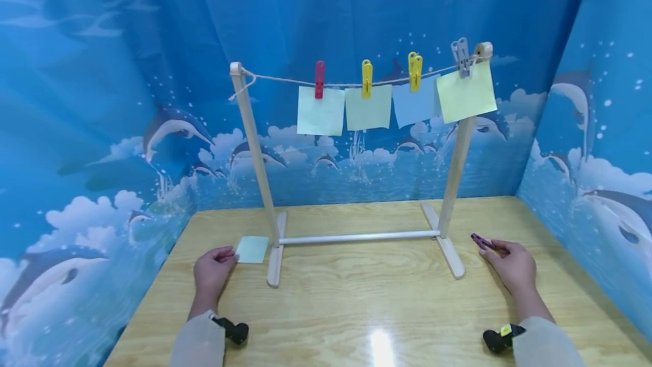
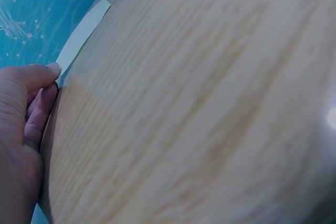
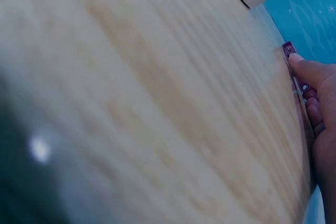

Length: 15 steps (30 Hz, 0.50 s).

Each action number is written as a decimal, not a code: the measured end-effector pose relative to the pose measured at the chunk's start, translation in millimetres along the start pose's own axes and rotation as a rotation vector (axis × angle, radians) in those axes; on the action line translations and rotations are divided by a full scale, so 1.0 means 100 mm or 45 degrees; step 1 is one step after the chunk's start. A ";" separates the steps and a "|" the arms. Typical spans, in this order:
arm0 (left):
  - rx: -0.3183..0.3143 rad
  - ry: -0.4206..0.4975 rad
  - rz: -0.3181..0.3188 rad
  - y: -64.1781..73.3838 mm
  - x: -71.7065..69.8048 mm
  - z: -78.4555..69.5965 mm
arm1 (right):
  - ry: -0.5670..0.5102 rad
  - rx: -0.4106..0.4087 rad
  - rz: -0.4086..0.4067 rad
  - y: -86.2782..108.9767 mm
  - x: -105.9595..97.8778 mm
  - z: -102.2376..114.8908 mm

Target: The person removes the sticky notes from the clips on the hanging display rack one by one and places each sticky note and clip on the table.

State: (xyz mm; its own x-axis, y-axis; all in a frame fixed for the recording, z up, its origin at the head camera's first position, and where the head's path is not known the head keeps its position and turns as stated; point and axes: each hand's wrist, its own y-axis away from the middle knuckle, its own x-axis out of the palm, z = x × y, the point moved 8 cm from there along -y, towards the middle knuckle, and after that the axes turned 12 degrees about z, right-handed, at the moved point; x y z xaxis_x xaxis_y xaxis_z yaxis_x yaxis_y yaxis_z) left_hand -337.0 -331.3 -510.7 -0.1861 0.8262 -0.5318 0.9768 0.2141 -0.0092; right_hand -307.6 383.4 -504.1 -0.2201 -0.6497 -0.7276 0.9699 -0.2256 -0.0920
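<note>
Right fingers (image 3: 314, 112) around purple clothespin (image 1: 481, 240)

The head view looks forward and down on the surface (image 1: 356, 296) and the whole rack (image 1: 359, 237). Each wrist view looks tilted along the surface from close by; the left one shares the left hand (image 1: 214, 271) with the head view, the right one the right hand (image 1: 514, 268).
</note>
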 end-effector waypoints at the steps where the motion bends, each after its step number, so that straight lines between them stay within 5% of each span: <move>1: 0.007 0.001 -0.002 0.00 0.00 -0.01 | -0.004 0.001 0.005 0.00 0.00 -0.01; 15: -0.070 0.273 0.022 0.16 -0.12 -0.12 | -0.158 -0.034 0.054 0.07 -0.15 0.08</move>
State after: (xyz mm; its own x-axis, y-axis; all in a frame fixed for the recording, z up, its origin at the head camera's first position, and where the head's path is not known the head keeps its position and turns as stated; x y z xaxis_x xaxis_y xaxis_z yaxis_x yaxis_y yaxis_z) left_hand -320.8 -331.6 -494.7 -0.1937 0.9205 -0.3393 0.9737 0.2225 0.0479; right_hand -298.1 385.7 -488.6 -0.1881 -0.7432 -0.6420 0.9807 -0.1775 -0.0819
